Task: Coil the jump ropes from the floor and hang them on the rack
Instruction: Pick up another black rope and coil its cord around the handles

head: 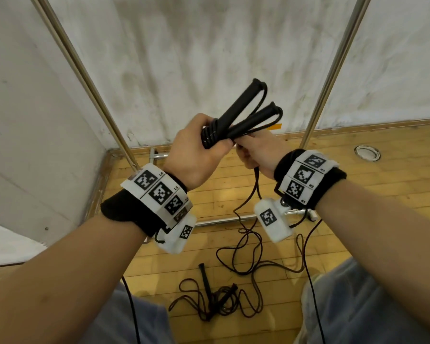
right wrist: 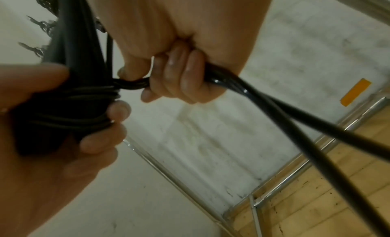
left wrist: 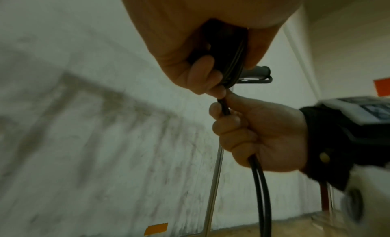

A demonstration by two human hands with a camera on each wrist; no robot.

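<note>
Above a floor (head: 358,194) of narrow honey-coloured wooden planks, one jump rope (head: 243,120) is held between both hands. Its two slim, matte black handles are gripped together in the left hand (head: 196,155), fingers curled round them and round several tight turns of glossy black cord wound about their lower ends; the handle tips splay upward in a V. The doubled cord is clenched in the fist of the right hand (head: 261,155) just beside the left, and two smooth, round strands are seen trailing from it down to loose loops on the planks. A second jump rope (head: 216,301), thin, dark and tangled, with a short black handle, is lying on the floor below. The rack (head: 333,70), of polished tubular metal, is set against a stained, whitish wall (head: 209,45).
</note>
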